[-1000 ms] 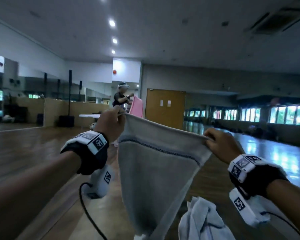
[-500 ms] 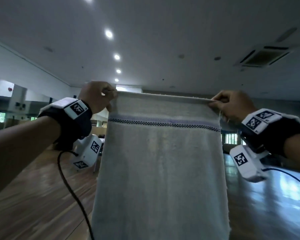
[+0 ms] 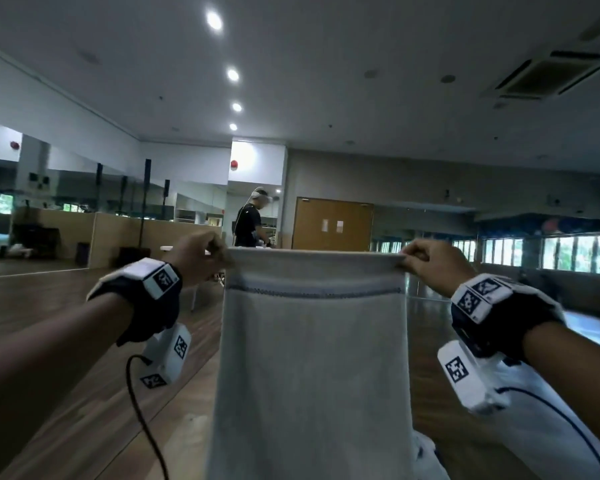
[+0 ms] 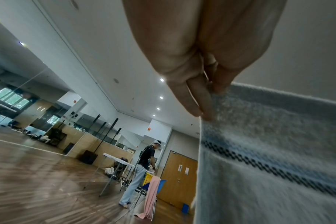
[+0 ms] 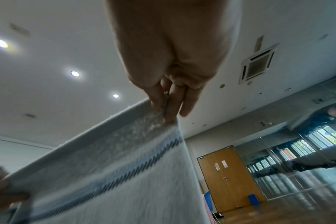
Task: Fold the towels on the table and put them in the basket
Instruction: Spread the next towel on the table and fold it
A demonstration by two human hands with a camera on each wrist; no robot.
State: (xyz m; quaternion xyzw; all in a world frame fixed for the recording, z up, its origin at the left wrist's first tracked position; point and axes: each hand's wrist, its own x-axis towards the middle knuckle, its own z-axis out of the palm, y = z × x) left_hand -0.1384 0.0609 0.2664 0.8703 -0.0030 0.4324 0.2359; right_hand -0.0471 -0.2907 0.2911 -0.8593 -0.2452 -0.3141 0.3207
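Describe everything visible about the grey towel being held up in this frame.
The grey towel hangs flat and unfolded in the air, its top hem stretched level. It looks like soft terry cloth, with a dark checkered stripe and a blue band below the hem. The left hand pinches its top left corner, the right hand its top right corner. Its lower end runs out of view.

Mirrored hall with a wooden floor (image 3: 66, 358)
Ceiling downlights (image 3: 233, 75) shone; a wooden double door (image 3: 331, 223) stood beside windows (image 3: 548, 249)
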